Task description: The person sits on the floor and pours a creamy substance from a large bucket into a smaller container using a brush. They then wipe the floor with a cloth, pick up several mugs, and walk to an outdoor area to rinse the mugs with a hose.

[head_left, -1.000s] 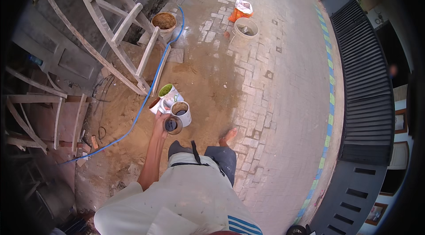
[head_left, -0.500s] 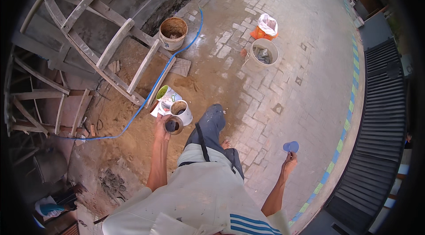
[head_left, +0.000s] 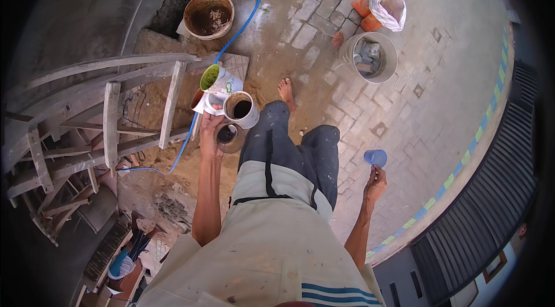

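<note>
A cluster of mugs and cups is bunched in my left hand [head_left: 211, 128], its fingers closed around their handles. It includes a white mug [head_left: 241, 109] with dark stuff inside and a white printed mug [head_left: 221, 81] with a green inside. A brownish see-through cup [head_left: 230, 137] with dark residue hangs nearest my wrist. A reddish-brown rim shows behind them, mostly hidden. Out to the right, my right hand [head_left: 376, 182] pinches a small blue cup [head_left: 376, 158] at its lower side. My hands are well apart, one on each side of my legs.
Wooden ladder-like frames [head_left: 111, 125] stand at left, crossed by a blue hose [head_left: 252, 16]. Ahead are a dirty bucket [head_left: 208, 15], a pail of rubble [head_left: 370, 57] and a white-and-orange sack [head_left: 387, 7]. Another person [head_left: 124, 261] is at lower left. A dark gate [head_left: 480, 174] lines the right.
The view has turned and moved forward, so the buckets and frames appear nearer and shifted. My bare foot has come into view ahead. Both hands keep their hold on the cups.
</note>
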Motion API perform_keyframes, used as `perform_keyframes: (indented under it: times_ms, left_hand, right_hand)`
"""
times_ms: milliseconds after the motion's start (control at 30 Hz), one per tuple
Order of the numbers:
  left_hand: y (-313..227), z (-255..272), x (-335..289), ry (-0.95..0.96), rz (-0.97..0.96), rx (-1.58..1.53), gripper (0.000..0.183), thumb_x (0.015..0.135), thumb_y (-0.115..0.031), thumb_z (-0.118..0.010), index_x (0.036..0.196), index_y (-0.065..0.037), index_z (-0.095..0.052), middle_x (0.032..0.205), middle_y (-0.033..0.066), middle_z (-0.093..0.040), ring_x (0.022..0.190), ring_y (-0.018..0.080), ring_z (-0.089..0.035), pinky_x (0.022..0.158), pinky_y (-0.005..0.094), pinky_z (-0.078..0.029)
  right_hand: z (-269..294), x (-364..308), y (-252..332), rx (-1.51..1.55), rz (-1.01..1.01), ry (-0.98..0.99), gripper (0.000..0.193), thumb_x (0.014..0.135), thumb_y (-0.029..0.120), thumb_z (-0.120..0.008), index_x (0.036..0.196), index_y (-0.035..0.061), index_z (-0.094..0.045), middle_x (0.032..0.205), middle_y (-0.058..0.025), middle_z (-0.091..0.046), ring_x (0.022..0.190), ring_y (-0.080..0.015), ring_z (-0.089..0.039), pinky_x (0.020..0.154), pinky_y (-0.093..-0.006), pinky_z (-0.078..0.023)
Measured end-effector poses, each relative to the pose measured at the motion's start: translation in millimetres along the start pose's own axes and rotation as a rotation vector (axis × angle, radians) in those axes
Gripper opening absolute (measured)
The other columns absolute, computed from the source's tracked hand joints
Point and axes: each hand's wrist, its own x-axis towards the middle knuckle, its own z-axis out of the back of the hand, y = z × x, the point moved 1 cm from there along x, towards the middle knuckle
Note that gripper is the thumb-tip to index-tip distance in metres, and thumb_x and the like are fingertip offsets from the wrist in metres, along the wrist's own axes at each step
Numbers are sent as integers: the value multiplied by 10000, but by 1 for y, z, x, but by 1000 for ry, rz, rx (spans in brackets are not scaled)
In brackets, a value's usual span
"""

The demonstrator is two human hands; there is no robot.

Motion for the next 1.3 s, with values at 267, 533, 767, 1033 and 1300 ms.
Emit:
perform_keyframes:
  times_ms: [267,533,767,1033,1300]
  left_hand:
    - [-72,-125,142,-83,3,13,349,958,68,-544,1280,-66,-556,1262,88,-631,1109,188,-671,941,326,-576]
    - [-92,-232,309,-144,-92,-111,347,953,64,-577,1273,-71,-572,1213,65,-643,1068,183,-684,911,326,-587]
    - [-111,-321,440,-259,20,-128,306,947,52,-628,1217,-87,-591,1201,47,-632,1107,156,-651,971,311,-550]
    - [-101,-372,646,-214,64,-114,311,931,79,-614,1191,-91,-617,1205,40,-649,1137,159,-643,1007,327,-533]
    - [-16,-391,920,-126,72,78,289,923,78,-600,1161,-81,-637,1165,16,-677,1108,135,-624,1003,308,-472]
  right_hand:
    - [-24,133,129,9,4,146,109,980,63,-699,1083,51,-731,930,-137,-715,751,-280,-687,686,-390,-547]
    - [-112,405,280,-18,263,253,123,989,81,-693,1107,76,-728,948,-126,-715,731,-277,-686,618,-372,-537]
    - [-182,637,440,-86,477,390,160,987,77,-690,1142,78,-730,992,-138,-718,764,-318,-709,656,-410,-549]
    - [-330,829,572,-75,549,396,167,1005,117,-672,1157,87,-735,1017,-136,-713,799,-324,-711,679,-417,-552]
    - [-574,1002,638,-122,717,505,169,992,145,-684,1155,133,-724,972,-144,-710,828,-370,-701,695,-469,-532]
